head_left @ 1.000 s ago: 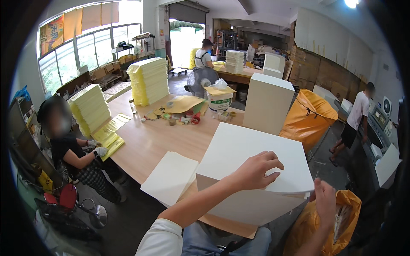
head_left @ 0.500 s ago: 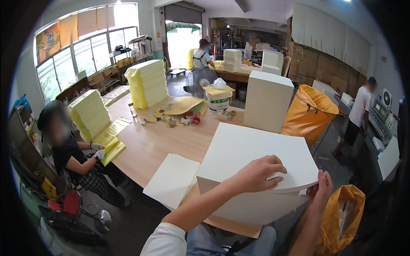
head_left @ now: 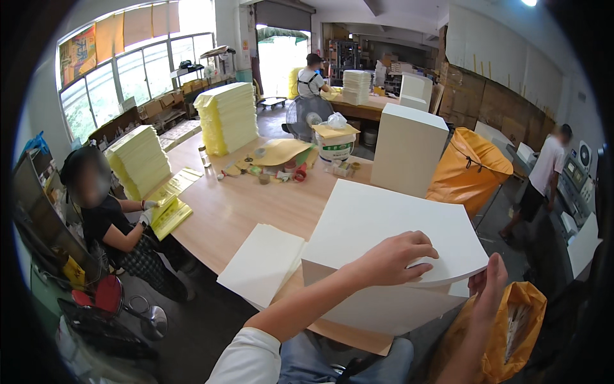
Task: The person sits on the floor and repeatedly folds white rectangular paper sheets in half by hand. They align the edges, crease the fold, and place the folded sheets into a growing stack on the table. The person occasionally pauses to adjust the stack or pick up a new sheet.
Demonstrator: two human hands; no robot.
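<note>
Since a second ago, the right hand (head_left: 490, 280) has come up against the near right corner of the white sheet stack (head_left: 400, 224), and the upper sheets there now stand farther out from those below.

From the head view, the stack rises at the near end of the wooden table (head_left: 246, 201). Its top sheets bow gently along the near edge. The left hand (head_left: 409, 257) lies palm down on the top sheet, fingers loosely bent, thumb apart, gripping nothing. The right hand is upright with its fingers at the corner; I cannot tell whether they pinch the sheets.

Left of the stack lies a low pile of white sheets (head_left: 262, 262); beyond the stack stands a tall white block (head_left: 409, 150). An open orange bag (head_left: 524, 333) sits below the right hand. Across the table, a co-worker in white gloves (head_left: 146, 216) handles yellow sheeting (head_left: 173, 219).
</note>
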